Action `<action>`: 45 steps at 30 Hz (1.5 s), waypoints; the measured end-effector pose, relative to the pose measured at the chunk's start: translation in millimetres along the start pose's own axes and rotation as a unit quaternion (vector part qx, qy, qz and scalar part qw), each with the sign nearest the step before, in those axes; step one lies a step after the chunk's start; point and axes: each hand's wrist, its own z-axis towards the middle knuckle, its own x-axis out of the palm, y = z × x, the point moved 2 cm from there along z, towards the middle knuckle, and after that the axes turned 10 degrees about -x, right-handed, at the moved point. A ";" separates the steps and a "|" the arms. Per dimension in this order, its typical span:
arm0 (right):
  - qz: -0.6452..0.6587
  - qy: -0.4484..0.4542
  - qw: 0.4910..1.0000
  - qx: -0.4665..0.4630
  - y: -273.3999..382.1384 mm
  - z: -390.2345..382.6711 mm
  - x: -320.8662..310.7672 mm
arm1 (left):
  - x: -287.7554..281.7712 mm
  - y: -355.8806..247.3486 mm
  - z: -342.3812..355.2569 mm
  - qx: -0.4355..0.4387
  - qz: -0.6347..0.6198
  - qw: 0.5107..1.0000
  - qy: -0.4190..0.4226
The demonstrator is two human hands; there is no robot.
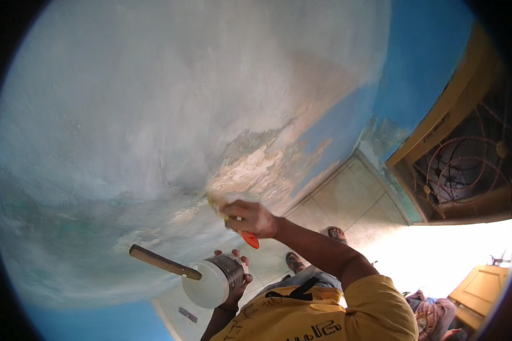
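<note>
My right hand [256,219] is closed round a paintbrush, whose orange handle [250,239] points down from the fist. Its pale bristles [215,200] are at the wall [170,102], beside a rough cream and beige patch [253,167]; the brush end is slightly blurred. Lower and to the left, my left hand [240,288] grips a round tub [228,271] with a dark printed band, tilted so its whitish inside [202,288] shows. A flat wooden stick [165,262] sticks out of the tub toward the left. Most of my left palm is hidden behind the tub.
The wall is whitish grey with blue areas [338,122]. Below it runs a tiled floor [350,190], where my sandalled feet [294,262] stand. A small dark flat piece [188,314] lies there. Right are a yellow frame with a curled metal grille [466,165], a bright opening and a yellow wooden panel [480,290].
</note>
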 end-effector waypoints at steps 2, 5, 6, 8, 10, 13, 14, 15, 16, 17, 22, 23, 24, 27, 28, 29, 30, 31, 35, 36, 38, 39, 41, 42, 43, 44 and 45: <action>0.043 -0.051 0.997 -0.023 -6.4 -13.9 6.4 | -13.9 -7.7 3.8 -0.012 0.015 1.000 0.020; 0.031 -0.131 0.986 0.104 -71.0 -44.2 -16.0 | -42.1 -24.9 7.8 -0.046 0.043 0.996 0.058; -0.048 -0.141 0.988 0.044 -79.4 -35.5 -51.2 | -49.1 -27.9 4.0 -0.052 0.037 0.997 0.051; -0.104 -0.186 0.977 -0.013 -93.4 -43.5 -86.6 | -41.6 -26.4 9.6 -0.060 0.045 0.997 0.032; -0.215 -0.237 0.947 0.035 -89.4 -53.0 -133.1 | -21.8 -18.2 6.2 -0.070 0.060 0.996 0.001; -0.235 -0.367 0.895 0.095 -106.4 -79.7 -164.7 | -23.6 -20.5 1.3 -0.082 0.061 0.995 -0.023; -0.253 -0.399 0.874 0.117 -109.1 -83.7 -171.7 | -20.6 -20.6 0.4 -0.082 0.062 0.994 -0.025; -0.283 -0.407 0.856 0.147 -105.6 -87.6 -177.7 | -17.0 -20.3 -0.7 -0.083 0.063 0.994 -0.026; -0.307 -0.423 0.841 0.141 -106.6 -87.5 -178.0 | -17.8 -19.7 1.3 -0.082 0.063 0.994 -0.020; -0.332 -0.439 0.825 0.133 -107.4 -86.9 -177.4 | -17.0 -20.0 2.7 -0.082 0.065 0.994 -0.015; -0.348 -0.323 0.862 0.178 -74.6 -37.2 -67.5 | -18.0 -17.2 4.9 -0.067 0.062 0.996 -0.014; -0.288 -0.341 0.884 0.137 -61.1 -28.1 -38.3 | -16.0 -17.3 6.0 -0.068 0.065 0.995 -0.018; -0.208 -0.298 0.927 0.089 -44.8 -16.3 -22.0 | -12.6 -17.8 6.3 -0.064 0.077 0.995 -0.026; -0.038 -0.204 0.977 0.048 -14.4 -3.2 -12.9 | -4.8 -13.6 1.7 -0.060 0.079 0.995 -0.020; -0.017 -0.216 0.976 0.039 -20.3 -5.3 -20.2 | -2.0 -12.1 3.3 -0.059 0.080 0.995 -0.013; 0.008 -0.226 0.974 0.030 -25.0 -6.4 -28.7 | -1.5 -11.3 5.2 -0.059 0.080 0.995 -0.004; -0.117 -0.182 0.963 0.158 -41.8 -14.6 -56.1 | -0.3 -11.1 7.3 -0.058 0.085 0.995 0.002; -0.233 -0.100 0.927 0.275 -57.3 -20.8 -84.2 | 0.0 -8.4 5.5 -0.057 0.077 0.995 0.003; -0.201 -0.483 0.844 0.118 -117.5 -71.9 -186.6 | 1.3 -5.5 4.9 -0.058 0.057 0.997 -0.002; -0.215 -0.529 0.806 0.154 -111.7 -69.5 -198.6 | -4.3 -8.5 -3.2 -0.053 0.062 0.997 -0.016; -0.291 -0.522 0.785 0.166 -116.8 -73.3 -197.6 | -2.0 -10.3 3.2 -0.060 0.072 0.996 -0.013; -0.363 -0.443 0.810 0.123 -118.5 -66.0 -175.6 | 1.0 -9.4 3.4 -0.065 0.070 0.995 -0.006; -0.347 -0.337 0.857 0.179 -96.8 -32.3 -105.0 | 2.4 -6.3 5.2 -0.066 0.065 0.996 -0.010; -0.286 -0.337 0.886 0.137 -78.0 -9.6 -74.7 | 2.2 -5.7 1.4 -0.062 0.063 0.996 -0.021; -0.223 -0.337 0.909 0.102 -59.7 12.0 -46.6 | 6.0 -6.9 4.8 -0.065 0.065 0.995 -0.023; -0.122 -0.312 0.939 0.084 -42.1 24.3 -37.0 | 8.6 -7.2 6.0 -0.063 0.064 0.996 -0.025; -0.078 -0.289 0.954 0.028 -27.2 38.0 -46.1 | 13.2 -5.4 4.4 -0.064 0.059 0.996 -0.025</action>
